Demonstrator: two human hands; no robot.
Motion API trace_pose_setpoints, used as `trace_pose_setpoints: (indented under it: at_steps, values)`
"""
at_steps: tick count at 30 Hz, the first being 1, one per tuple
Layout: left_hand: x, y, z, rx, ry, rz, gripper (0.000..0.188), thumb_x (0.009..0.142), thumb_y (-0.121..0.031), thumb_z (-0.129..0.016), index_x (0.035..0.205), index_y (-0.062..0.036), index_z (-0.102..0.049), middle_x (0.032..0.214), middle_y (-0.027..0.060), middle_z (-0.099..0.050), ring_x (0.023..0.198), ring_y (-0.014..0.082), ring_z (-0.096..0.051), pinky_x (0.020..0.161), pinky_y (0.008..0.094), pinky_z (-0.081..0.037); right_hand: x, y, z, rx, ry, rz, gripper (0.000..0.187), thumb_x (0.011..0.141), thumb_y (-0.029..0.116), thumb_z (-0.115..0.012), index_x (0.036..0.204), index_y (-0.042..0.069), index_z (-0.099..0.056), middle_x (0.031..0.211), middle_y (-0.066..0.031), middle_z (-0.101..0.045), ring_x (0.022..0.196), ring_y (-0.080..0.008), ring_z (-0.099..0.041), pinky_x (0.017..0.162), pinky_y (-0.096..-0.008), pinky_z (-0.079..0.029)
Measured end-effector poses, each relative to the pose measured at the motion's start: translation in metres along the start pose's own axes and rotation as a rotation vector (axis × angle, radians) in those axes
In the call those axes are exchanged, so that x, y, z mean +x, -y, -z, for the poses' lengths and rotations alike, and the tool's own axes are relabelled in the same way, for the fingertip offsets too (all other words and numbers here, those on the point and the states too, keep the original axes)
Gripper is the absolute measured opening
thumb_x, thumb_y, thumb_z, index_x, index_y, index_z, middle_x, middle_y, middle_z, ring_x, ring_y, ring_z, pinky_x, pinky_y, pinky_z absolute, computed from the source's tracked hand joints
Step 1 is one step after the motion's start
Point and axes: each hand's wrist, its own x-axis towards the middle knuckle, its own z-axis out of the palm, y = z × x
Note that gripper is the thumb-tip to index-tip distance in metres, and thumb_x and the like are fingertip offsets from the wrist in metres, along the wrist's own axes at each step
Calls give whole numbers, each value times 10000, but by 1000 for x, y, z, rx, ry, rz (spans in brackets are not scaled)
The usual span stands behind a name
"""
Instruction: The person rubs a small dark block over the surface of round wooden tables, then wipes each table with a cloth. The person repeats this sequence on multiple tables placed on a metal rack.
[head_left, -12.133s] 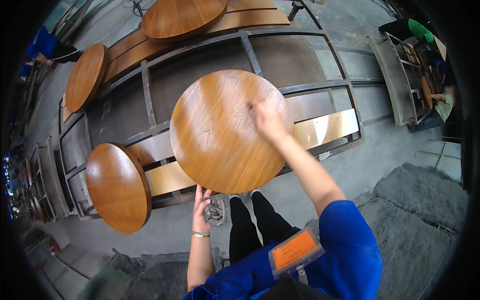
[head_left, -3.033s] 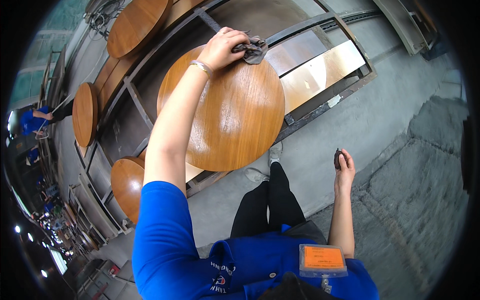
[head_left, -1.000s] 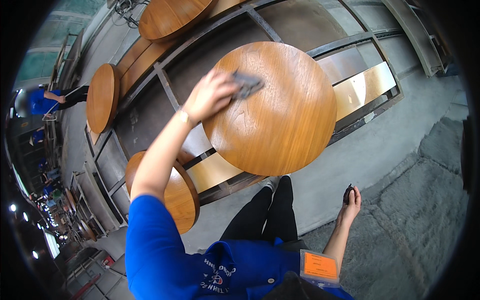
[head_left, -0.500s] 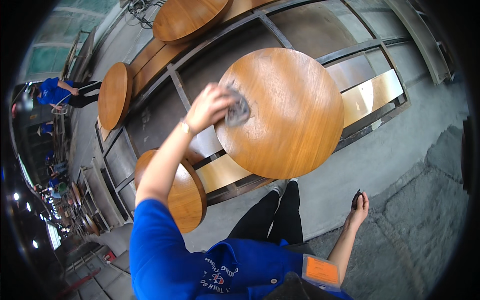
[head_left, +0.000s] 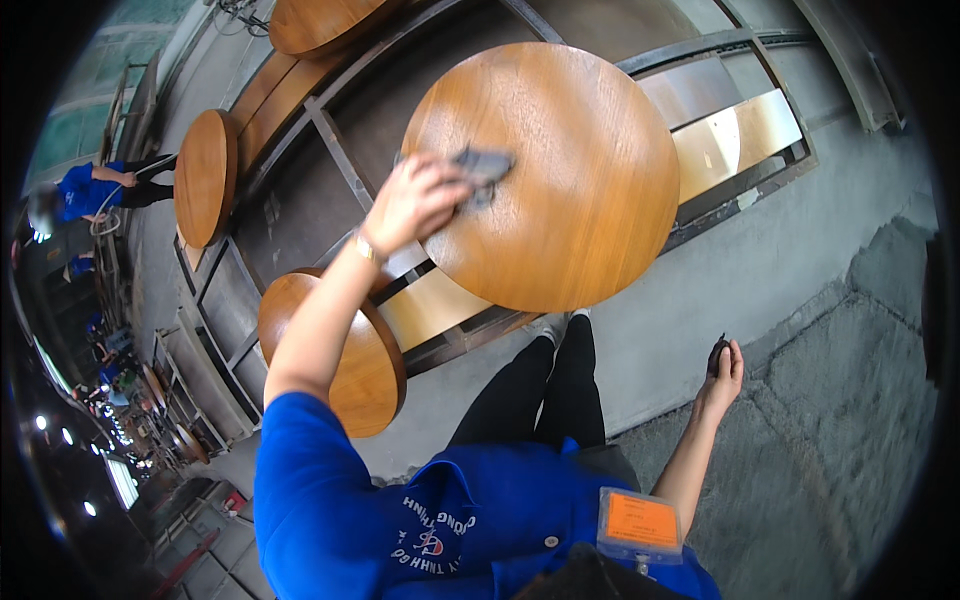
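Observation:
A round wooden tabletop [head_left: 580, 190] with a glossy brown surface lies on a dark metal frame in front of me. My left hand [head_left: 415, 200] is closed on a grey cloth [head_left: 485, 168], which rests against the left part of that surface and looks slightly blurred by motion. Off to the right, away from the tabletop, my right hand [head_left: 724, 372] hangs low over the floor. Its fingers are closed on a small dark object [head_left: 717, 352], whose kind I cannot make out.
More round wooden tops stand around: one near left [head_left: 365, 375], one farther left [head_left: 206, 178], one at the back [head_left: 325, 20]. Metal bars of the frame [head_left: 340, 150] cross between them. A person in blue [head_left: 90, 190] holds a hose-like line at far left.
The cloth under my left hand has slid a little to the right, inward across the tabletop. The whole view has shifted, so the tabletop sits higher. My right hand keeps its grip.

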Motion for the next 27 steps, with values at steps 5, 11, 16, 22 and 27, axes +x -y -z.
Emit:
trace_pose_setpoints:
  at_steps: [5,11,16,22,27]
  values:
    - [-74,-104,18,-145,126,-115,481,750,-129,-852,1223,-189,-786,1341,13,-714,1307,317,-644,1048,451,-565,-4,12,5,23,9,0,320,1106,104,-692,1412,11,-683,1311,-69,-698,1175,-144,-687,1016,-298,-590]
    - [-19,-58,26,-146,-65,80,505,752,-44,-844,1240,-151,-770,1342,62,-700,1210,368,-640,1042,505,-552,-10,24,-4,8,-5,27,325,1103,97,-694,1415,5,-685,1302,-64,-702,1163,-143,-693,1021,-303,-583]
    - [24,-23,-14,-122,38,-38,452,805,-97,-844,1243,-183,-771,1496,16,-681,1388,341,-606,1120,484,-543,-13,25,-12,37,53,40,317,1104,95,-692,1409,8,-695,1322,-71,-709,1177,-145,-694,1022,-302,-581]
    - [-34,-102,-19,-238,230,-276,372,839,-131,-828,1206,-166,-781,1427,10,-718,1445,307,-598,1133,462,-565,-19,15,9,10,3,41,316,1104,85,-685,1410,9,-694,1337,-73,-705,1187,-147,-694,1020,-304,-582]
    - [-31,-144,-10,-327,243,-398,381,807,-165,-838,1181,-151,-768,1388,22,-690,1394,309,-609,1037,459,-589,-22,6,31,15,-52,31,316,1105,96,-687,1412,19,-698,1361,-78,-697,1207,-155,-688,1018,-312,-578]
